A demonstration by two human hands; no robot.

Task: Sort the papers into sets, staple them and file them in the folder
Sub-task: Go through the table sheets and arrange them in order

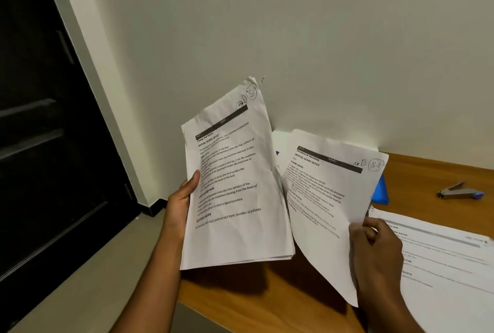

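Note:
My left hand (181, 196) grips the left edge of a thick stack of printed papers (235, 185), held tilted above the desk's left end, thumb on the top page. My right hand (374, 249) pinches the right edge of a single printed sheet (323, 199), lifted beside the stack. A blue folder (381, 191) lies on the desk behind that sheet, mostly hidden. A grey and blue stapler (458, 192) sits at the far right of the desk. More printed sheets (441, 260) lie flat on the desk at the right.
The wooden desk (267, 300) stands against a pale wall (294, 38). A dark door (40, 132) is at the left, with floor below the desk's left edge.

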